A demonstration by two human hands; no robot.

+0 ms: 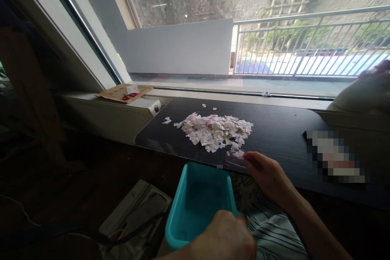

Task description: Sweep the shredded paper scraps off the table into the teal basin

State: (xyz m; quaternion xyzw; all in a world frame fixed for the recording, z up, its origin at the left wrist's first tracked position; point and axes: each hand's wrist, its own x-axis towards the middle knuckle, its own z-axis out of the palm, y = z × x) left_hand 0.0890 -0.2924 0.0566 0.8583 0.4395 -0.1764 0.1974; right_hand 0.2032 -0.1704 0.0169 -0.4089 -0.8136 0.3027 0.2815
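A loose heap of small torn paper scraps [216, 130], mostly white with some pink, lies on the dark table [274, 130]. At the table's near edge my right hand [268, 172] pinches a small clear plastic piece [234, 162], with a few scraps at its far end beside the heap. Below the edge, a teal plastic bin [175, 211] stands with its open top facing up. My left hand [224, 235] is closed at the bin's near right rim and appears to grip it; its fingertips are hidden.
Red-handled scissors [129, 96] rest on a brown paper envelope [112, 92] atop the sill at left, near a white radiator [146, 105]. A pixelated object [335, 156] lies on the table's right. A large window [183, 48] rises behind.
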